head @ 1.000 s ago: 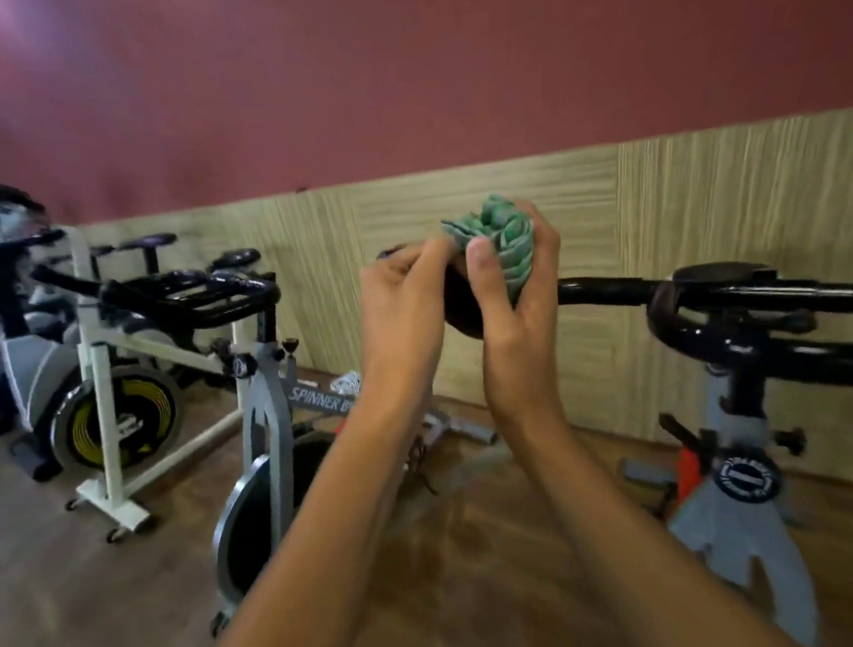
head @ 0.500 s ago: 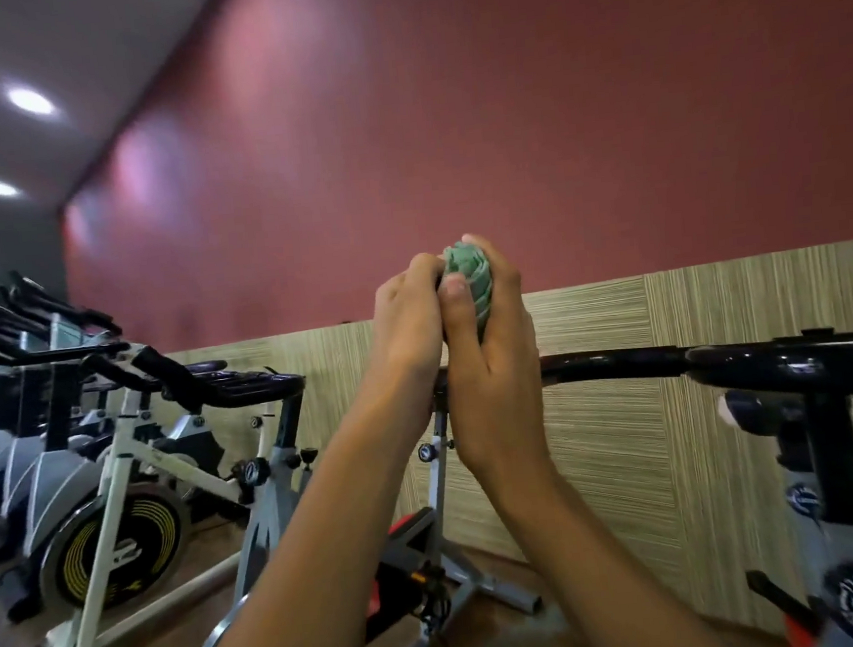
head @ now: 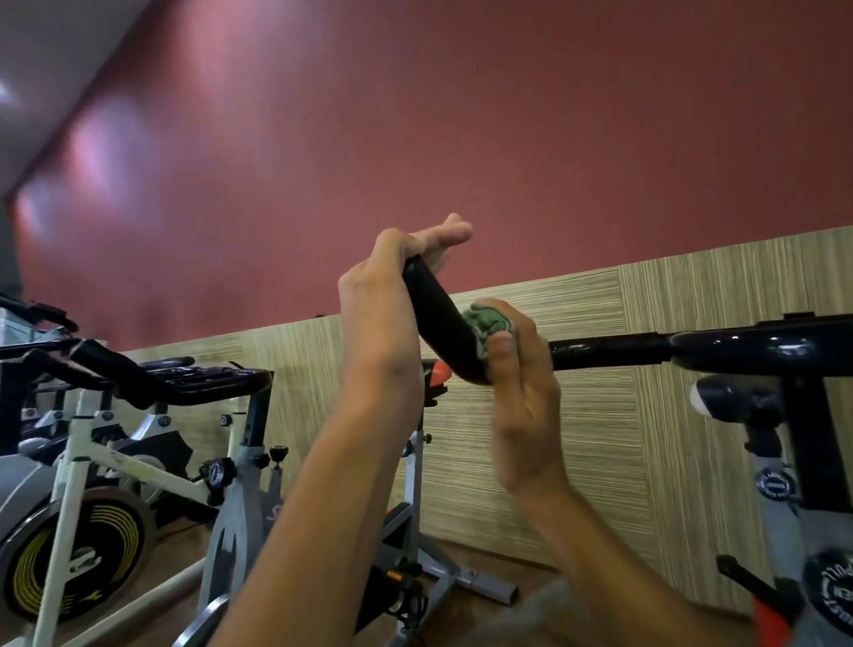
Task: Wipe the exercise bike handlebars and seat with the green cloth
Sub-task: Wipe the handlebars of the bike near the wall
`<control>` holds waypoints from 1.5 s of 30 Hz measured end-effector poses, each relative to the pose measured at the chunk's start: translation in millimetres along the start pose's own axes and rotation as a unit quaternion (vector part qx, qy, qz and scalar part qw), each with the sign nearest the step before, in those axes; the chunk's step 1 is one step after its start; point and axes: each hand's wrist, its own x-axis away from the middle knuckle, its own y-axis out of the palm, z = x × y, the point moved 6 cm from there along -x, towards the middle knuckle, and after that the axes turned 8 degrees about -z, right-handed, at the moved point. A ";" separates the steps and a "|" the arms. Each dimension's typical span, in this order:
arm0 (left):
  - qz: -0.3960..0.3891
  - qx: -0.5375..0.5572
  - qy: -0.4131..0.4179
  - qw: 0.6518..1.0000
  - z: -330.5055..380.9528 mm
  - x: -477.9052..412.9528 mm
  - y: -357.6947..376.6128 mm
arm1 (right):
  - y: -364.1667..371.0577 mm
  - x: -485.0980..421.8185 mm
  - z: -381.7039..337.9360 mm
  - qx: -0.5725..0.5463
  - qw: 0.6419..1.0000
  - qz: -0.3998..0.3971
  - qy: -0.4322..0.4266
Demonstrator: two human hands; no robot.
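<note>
Both hands are on the handlebar (head: 440, 322): my left hand (head: 386, 296) steadies its upturned tip, fingers loose. My right hand (head: 516, 367) squeezes the green cloth (head: 486, 320) lower down, where the long bar runs right.

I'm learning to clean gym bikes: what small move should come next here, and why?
Probably slide the green cloth up the curved handlebar grip toward its tip. The right hand holds it bunched against the grip's lower part, while the left hand rests near the tip.
</note>
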 end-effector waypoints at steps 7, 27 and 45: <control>-0.028 0.029 -0.012 0.999 -1.4 2.5 0.2 | -49.6 -28.7 39.8 0.381 0.917 -0.121 -0.001; 0.179 0.007 0.031 0.983 -31.1 53.5 -18.6 | -79.7 -18.7 42.5 0.589 0.798 -0.129 0.004; -0.022 0.040 0.021 0.999 -76.1 78.7 92.0 | -85.1 10.9 -85.2 -0.015 0.945 -0.233 0.230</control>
